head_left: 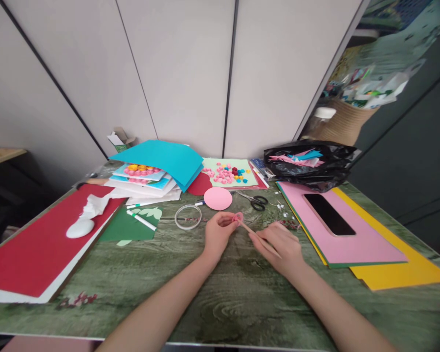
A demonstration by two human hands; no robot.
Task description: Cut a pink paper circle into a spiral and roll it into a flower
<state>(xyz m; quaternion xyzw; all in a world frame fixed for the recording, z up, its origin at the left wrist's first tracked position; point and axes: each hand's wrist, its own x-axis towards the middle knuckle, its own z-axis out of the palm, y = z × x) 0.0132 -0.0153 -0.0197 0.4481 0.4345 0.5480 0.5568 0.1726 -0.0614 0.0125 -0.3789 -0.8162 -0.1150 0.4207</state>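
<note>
Between the thumb and fingers of my left hand (217, 235) is a small curled piece of pink paper (238, 216). My right hand (281, 248) grips a thin tan stick (247, 227), its tip touching the pink piece. Just beyond the left hand lies a flat pink paper circle (218, 198), with a pale ring-shaped roll of tape (188, 217) to its left. Black-handled scissors (258, 202) lie past the right hand, near small white paper scraps (281, 207).
At the back, a pale green sheet (214, 182) bears many small coloured paper rolls. Blue card (157, 155) tops a pile at back left; red card (25, 244) lies left. A phone (329, 214) rests on pink card (366, 249). A black bag (300, 173) holds paper strips.
</note>
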